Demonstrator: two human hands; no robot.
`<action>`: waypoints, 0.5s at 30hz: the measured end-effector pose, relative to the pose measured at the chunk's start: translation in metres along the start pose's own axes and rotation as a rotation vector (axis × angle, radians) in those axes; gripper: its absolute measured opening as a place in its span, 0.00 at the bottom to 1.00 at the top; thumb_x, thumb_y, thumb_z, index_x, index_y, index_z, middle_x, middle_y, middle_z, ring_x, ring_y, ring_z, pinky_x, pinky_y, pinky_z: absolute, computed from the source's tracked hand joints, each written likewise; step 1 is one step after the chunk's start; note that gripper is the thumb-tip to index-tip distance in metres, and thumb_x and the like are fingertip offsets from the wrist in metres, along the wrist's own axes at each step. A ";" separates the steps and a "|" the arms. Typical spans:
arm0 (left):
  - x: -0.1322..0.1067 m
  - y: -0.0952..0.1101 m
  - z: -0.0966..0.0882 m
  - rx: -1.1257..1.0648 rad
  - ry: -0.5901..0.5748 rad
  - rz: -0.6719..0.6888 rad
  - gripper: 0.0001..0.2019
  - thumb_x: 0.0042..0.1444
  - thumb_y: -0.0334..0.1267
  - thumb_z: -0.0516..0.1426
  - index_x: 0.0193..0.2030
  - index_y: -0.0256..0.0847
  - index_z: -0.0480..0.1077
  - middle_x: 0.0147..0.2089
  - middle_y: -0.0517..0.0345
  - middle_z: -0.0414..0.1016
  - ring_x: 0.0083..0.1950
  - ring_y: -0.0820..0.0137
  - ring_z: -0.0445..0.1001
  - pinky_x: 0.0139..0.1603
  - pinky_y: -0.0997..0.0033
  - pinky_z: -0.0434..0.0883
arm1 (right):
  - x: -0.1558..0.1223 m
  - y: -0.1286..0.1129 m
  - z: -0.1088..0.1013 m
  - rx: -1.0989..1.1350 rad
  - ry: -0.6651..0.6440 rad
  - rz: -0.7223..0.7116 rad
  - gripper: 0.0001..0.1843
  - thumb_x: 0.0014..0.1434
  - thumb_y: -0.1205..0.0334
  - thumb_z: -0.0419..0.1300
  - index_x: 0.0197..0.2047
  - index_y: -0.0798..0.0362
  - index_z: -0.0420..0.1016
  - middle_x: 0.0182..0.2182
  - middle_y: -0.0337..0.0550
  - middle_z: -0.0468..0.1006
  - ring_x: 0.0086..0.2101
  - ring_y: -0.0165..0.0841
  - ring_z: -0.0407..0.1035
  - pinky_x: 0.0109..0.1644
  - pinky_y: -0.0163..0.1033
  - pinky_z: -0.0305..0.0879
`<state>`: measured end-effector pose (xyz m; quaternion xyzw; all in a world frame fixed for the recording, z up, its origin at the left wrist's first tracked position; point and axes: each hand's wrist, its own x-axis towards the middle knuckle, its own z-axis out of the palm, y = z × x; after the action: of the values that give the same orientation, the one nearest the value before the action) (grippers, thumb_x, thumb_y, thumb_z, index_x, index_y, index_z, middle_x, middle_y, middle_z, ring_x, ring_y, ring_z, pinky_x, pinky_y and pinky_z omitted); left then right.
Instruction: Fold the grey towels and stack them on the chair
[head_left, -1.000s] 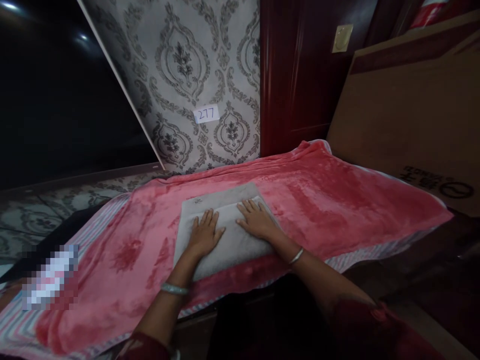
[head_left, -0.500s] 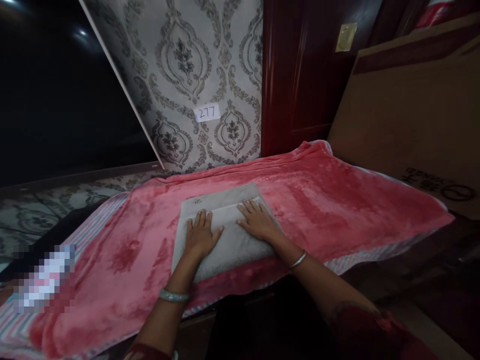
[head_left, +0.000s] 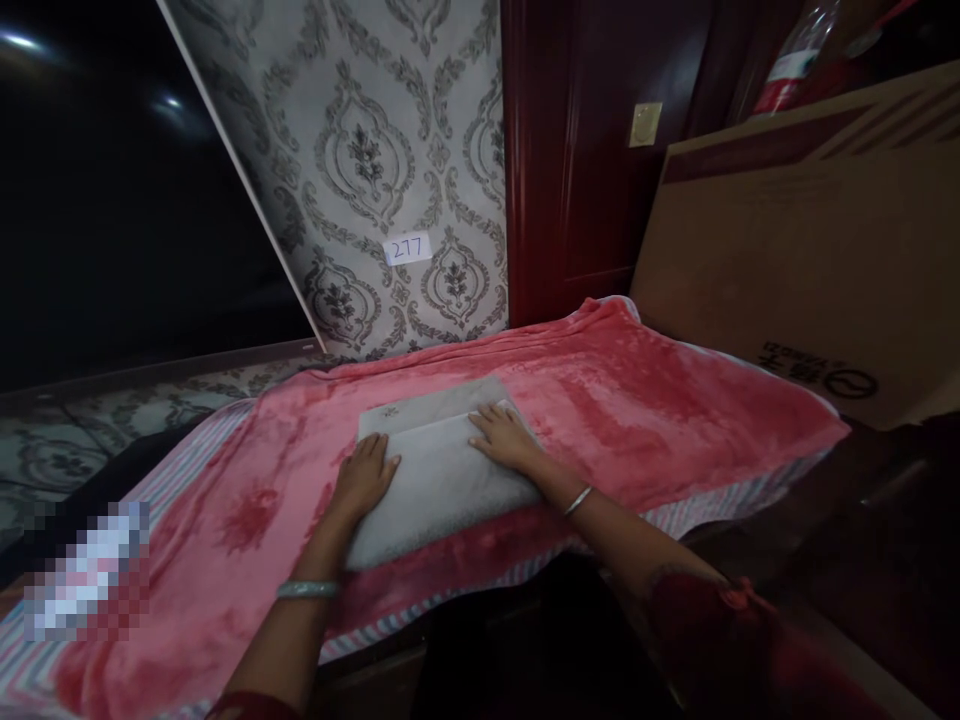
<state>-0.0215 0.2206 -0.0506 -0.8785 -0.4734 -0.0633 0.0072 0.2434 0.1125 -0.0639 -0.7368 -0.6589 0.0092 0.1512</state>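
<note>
A pale grey cloth (head_left: 439,480), which looks like a folded towel, lies flat with one layer turned over and a strip showing at its far side. My left hand (head_left: 366,473) rests on the cloth's left edge, fingers stretched out and holding nothing. Flat on its upper right part lies my right hand (head_left: 508,437), the fingers spread. Beneath the cloth is a pink plush blanket (head_left: 600,400) with a striped border.
Behind the blanket stand a patterned wall with a paper label (head_left: 407,248) and a dark red wooden panel (head_left: 577,150). A cardboard box (head_left: 787,240) is at the right, with a bottle (head_left: 795,65) beyond it. A large black screen (head_left: 135,200) fills the upper left.
My left hand has slid left, from the cloth's middle to its left edge. My right hand stays on the upper right part. The view has shifted slightly.
</note>
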 end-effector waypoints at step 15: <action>0.046 -0.035 -0.023 -0.189 -0.047 -0.185 0.04 0.55 0.37 0.58 0.36 0.40 0.72 0.38 0.53 0.79 0.41 0.64 0.76 0.39 0.71 0.68 | 0.035 0.036 -0.017 0.114 0.100 0.397 0.23 0.62 0.61 0.57 0.59 0.55 0.73 0.54 0.55 0.76 0.54 0.42 0.68 0.52 0.39 0.64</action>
<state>-0.0281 0.2770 -0.0236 -0.8292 -0.5443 -0.0873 -0.0926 0.2866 0.1394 -0.0495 -0.8419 -0.4910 0.0394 0.2204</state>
